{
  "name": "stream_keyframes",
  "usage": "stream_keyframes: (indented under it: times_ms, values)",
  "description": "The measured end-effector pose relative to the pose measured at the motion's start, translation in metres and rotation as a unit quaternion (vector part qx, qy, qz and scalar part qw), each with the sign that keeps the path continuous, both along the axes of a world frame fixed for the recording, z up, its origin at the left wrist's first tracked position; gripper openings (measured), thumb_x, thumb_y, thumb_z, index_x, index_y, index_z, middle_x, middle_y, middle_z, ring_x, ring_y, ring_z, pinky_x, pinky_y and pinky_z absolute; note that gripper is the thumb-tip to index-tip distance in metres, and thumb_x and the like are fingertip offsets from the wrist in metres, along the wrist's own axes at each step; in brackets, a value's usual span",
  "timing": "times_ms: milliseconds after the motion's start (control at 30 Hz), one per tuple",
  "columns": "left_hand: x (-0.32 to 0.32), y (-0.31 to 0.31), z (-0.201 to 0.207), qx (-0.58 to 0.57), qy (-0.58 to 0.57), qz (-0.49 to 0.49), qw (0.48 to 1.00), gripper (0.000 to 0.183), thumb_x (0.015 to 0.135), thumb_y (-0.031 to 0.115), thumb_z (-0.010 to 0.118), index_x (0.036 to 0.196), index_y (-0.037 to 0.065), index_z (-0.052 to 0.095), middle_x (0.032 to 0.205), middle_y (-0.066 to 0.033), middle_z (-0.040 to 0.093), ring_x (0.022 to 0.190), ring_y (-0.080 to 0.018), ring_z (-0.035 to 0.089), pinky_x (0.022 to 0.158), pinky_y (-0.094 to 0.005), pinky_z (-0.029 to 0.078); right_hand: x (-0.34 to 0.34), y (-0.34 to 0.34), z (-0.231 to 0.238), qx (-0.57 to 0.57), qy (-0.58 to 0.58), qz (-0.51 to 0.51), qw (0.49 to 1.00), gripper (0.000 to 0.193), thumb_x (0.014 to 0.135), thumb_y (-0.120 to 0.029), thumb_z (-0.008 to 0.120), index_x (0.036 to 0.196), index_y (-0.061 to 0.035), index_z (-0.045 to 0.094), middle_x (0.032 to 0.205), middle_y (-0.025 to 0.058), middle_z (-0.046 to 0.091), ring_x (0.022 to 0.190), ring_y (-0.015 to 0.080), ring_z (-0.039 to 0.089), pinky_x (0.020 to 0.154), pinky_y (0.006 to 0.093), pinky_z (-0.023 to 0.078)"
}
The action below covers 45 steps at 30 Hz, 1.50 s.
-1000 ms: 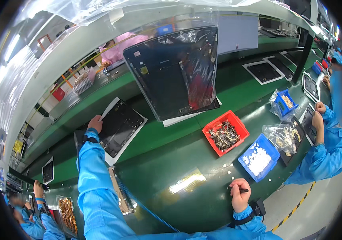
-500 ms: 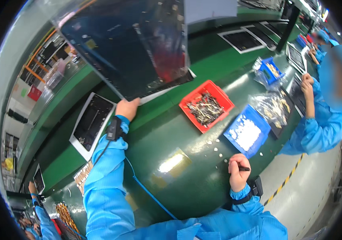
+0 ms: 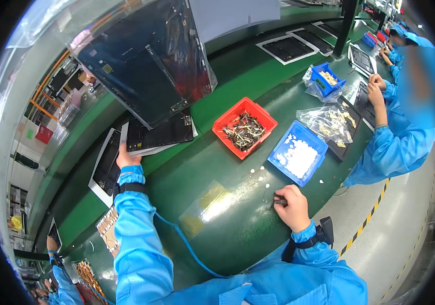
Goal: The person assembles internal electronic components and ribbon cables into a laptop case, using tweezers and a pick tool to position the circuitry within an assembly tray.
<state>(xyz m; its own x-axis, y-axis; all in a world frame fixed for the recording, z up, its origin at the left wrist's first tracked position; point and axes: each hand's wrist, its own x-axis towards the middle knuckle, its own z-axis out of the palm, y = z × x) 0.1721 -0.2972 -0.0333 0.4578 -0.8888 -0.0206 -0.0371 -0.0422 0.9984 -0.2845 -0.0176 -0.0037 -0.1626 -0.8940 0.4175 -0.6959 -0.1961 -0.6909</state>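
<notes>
My left hand [image 3: 126, 159] has its fingers closed at the left edge of a flat black panel [image 3: 162, 134], which lies on a white sheet at the far side of the green bench. My right hand [image 3: 295, 209] is closed round a short dark tool [image 3: 281, 201], low over the bench; its kind is mostly hidden by my fingers. Just beyond that hand stands a blue tray [image 3: 321, 161] of small white pieces, and several loose ones are scattered beside it. Left of the tray sits a red bin [image 3: 219, 123] filled with small dark and gold strips.
A large dark panel in clear plastic [image 3: 143, 61] hangs above the far side. Another white-framed black panel [image 3: 106, 162] lies left of my hand. A coiled blue cord [image 3: 192, 249] runs from my left wrist. At right, a co-worker [image 3: 405, 157] works near a clear bag [image 3: 324, 122].
My left hand has come down from the hanging panel's lower corner to the black panel on the bench. My right hand has shifted left, still holding the dark tool. The view has turned slightly.
</notes>
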Motion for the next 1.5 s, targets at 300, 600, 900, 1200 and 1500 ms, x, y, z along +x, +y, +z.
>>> stream_keyframes:
  times_ms: [300,600,900,1200,1500]
  values:
    - [-0.060,0.094,0.160,-0.368,-0.013,0.276,0.888,0.033,0.078,0.003,0.064,0.108,-0.005,0.055,0.098,-0.0113,0.061,0.086,-0.0168,0.057,0.071,-0.0294,0.047,0.000,0.012,-0.012,-0.027,-0.147,-0.028,0.988,0.010,0.072,0.003,0.062,0.079,-0.0020,0.058,0.080,0.0093,0.057,0.066,0.0203,0.056,0.056,0.0272,0.045]
    - [-0.003,0.273,0.227,-0.337,-0.063,-0.107,0.934,0.029,0.091,0.012,0.051,0.116,-0.001,0.051,0.110,-0.0075,0.057,0.098,-0.0171,0.055,0.087,-0.0316,0.042,-0.009,0.019,-0.022,-0.036,-0.252,0.012,0.967,0.005,0.078,0.000,0.061,0.081,-0.0019,0.060,0.080,0.0013,0.058,0.063,0.0064,0.046,0.054,0.0199,0.037]
    - [-0.186,0.249,0.093,0.044,-0.136,-0.647,0.749,0.028,0.088,0.020,0.053,0.111,0.004,0.054,0.096,-0.0077,0.061,0.088,-0.0180,0.056,0.080,-0.0301,0.043,0.005,0.051,0.029,0.112,-0.394,0.049,0.911,0.009,0.080,-0.005,0.063,0.087,-0.0004,0.059,0.068,-0.0020,0.055,0.055,0.0024,0.045,0.049,0.0167,0.034]
    - [-0.213,0.267,0.032,-0.061,-0.490,-0.424,0.759,0.030,0.082,0.034,0.056,0.084,0.005,0.052,0.071,-0.0195,0.058,0.070,-0.0388,0.057,0.060,-0.0474,0.043,0.071,0.110,0.020,0.326,-0.098,0.281,0.897,0.016,0.076,-0.015,0.065,0.080,0.0006,0.064,0.071,0.0159,0.061,0.060,0.0263,0.058,0.054,0.0332,0.045]
    - [-0.216,0.272,0.021,-0.117,-0.478,-0.364,0.791,0.032,0.079,0.034,0.059,0.080,0.003,0.051,0.067,-0.0172,0.059,0.065,-0.0372,0.058,0.056,-0.0470,0.044,0.095,0.118,0.010,0.239,0.042,0.298,0.923,0.013,0.072,-0.012,0.066,0.077,0.0002,0.065,0.068,0.0150,0.060,0.058,0.0278,0.057,0.052,0.0351,0.043]
